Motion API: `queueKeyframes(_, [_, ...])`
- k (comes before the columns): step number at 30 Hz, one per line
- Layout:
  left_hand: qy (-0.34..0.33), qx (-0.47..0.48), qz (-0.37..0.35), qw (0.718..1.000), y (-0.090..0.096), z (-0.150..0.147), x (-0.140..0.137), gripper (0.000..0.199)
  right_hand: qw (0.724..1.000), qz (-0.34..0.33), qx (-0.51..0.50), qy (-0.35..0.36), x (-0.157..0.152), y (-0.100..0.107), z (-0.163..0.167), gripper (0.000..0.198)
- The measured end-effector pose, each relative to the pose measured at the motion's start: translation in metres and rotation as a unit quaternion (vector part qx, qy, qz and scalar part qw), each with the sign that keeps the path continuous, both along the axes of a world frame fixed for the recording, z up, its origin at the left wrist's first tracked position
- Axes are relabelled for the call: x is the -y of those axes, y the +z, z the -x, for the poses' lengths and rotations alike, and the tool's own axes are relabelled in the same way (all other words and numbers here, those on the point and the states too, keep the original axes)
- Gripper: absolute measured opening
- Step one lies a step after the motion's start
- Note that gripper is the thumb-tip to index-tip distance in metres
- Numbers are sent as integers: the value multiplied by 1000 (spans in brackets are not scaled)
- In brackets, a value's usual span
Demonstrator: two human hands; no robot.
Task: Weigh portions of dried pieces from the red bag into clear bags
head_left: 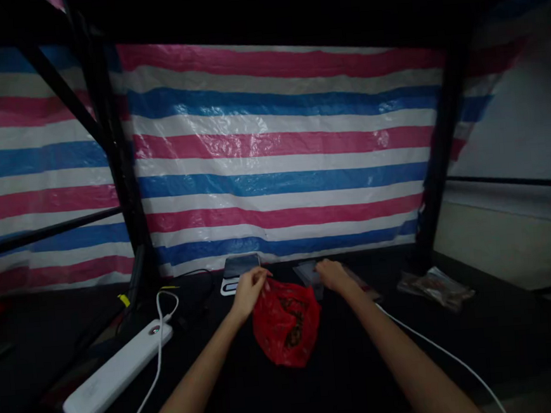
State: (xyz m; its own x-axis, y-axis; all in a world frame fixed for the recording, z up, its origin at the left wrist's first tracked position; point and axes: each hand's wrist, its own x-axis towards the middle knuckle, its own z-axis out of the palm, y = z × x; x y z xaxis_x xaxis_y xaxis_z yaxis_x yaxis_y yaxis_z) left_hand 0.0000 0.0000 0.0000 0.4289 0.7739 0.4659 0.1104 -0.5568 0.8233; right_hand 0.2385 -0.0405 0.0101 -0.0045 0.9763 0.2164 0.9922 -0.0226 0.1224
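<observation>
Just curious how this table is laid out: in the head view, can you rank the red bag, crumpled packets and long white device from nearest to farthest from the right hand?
From the right hand:
1. Red bag: just to its left, held by the left hand.
2. Crumpled packets: off to its right.
3. Long white device: far over on the left.

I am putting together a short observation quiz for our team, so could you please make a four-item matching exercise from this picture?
Column one:
1. Plastic bag
2. Left hand
3. Striped sheet
4. Long white device

Column two:
A. Hanging upright behind the black table
B. Lying at the left with a white cable across it
C. Red, with brown contents showing
D. Gripping the bag by its edge

Right pairs: 1-C, 2-D, 3-A, 4-B.
</observation>
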Motion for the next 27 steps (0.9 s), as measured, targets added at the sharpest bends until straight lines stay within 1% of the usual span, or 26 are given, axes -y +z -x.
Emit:
queueKeyframes(1, [15,-21,-8,1000,-12,-2,-6,32,1000,6,5,-4,-4,-4,0,26])
queueKeyframes(2, [34,-31,-14,999,-20,-3,-11,33,1000,9,10,-4,-8,-7,-1,25])
queueKeyframes(4, [74,-26,-29,996,-27,-4,-20,35,1000,6,16,5,-15,-8,-3,23])
queueKeyframes(7, [122,-1,-54,991,-22,-7,-30,35,1000,-10,18,13,-22,-4,-7,21])
queueKeyframes(11, [151,12,-60,987,-16,-6,-34,34,998,-55,5,4,-25,10,-10,22])
queueKeyframes(13, [163,3,-73,984,-15,-2,-32,33,994,-99,-38,4,-22,16,-4,26])
queueKeyframes(14, [169,-4,-87,982,-14,0,-30,32,988,-129,-90,7,-20,18,2,27])
queueKeyframes(15, [173,-13,-106,979,-13,2,-27,30,974,-158,-160,18,-19,18,11,26])
queueKeyframes(16, [174,-25,-126,976,-12,3,-24,28,953,-183,-238,36,-19,18,21,25])
queueKeyframes(18, [174,-57,-158,970,-10,4,-17,23,896,-206,-383,87,-20,13,47,21])
queueKeyframes(19, [175,-73,-167,968,-10,3,-13,20,870,-207,-434,112,-21,9,60,20])
queueKeyframes(21, [182,-97,-173,963,-14,1,-8,17,816,-208,-520,141,-25,-1,86,19])
queueKeyframes(24, [192,-113,-178,958,-25,0,-4,15,737,-212,-625,149,-26,-24,115,19])
queueKeyframes(25, [189,-121,-183,957,-29,1,-3,14,716,-207,-649,151,-25,-31,120,19])
queueKeyframes(27, [169,-146,-198,954,-35,3,-1,13,685,-188,-687,154,-21,-45,126,17])
